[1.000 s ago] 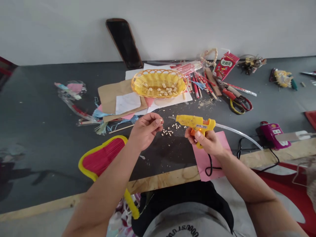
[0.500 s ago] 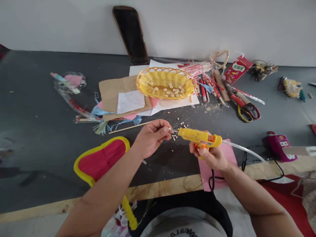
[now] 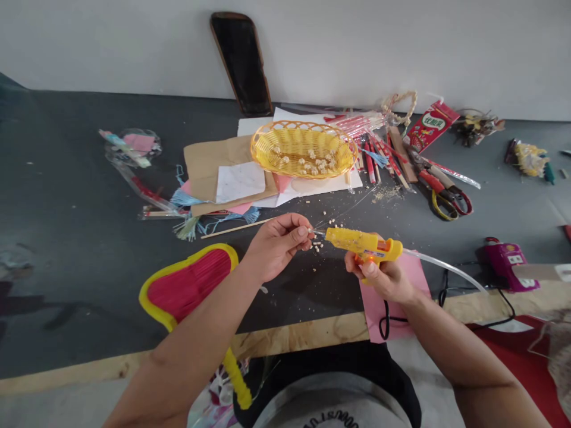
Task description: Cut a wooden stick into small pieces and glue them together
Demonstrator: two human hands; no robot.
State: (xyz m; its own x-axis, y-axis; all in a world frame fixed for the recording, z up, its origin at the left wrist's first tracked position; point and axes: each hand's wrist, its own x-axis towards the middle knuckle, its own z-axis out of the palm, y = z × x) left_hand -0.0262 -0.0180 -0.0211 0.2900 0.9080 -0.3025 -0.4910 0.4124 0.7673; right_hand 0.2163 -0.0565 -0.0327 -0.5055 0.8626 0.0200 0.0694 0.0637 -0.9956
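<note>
My right hand is wrapped round a yellow hot glue gun, with a long clear glue stick running out of its back. The gun's metal tip points left and meets the fingertips of my left hand. Between thumb and forefinger that hand pinches a small pale bead-like piece, mostly covered by the fingers. Several small pale bits lie on the table just under the tip. Behind them stands a yellow woven basket holding several knobbly pale clusters.
A red fan shape with yellow edging lies beneath my left forearm. Scissors, red sticks and a red drink carton are at back right. A phone leans on the wall. Pink paper, a black cord and a purple power block lie right.
The whole view has shifted slightly, moving things a little to the right. Both hands keep their holds, with the glue gun's tip still at the left fingertips.
</note>
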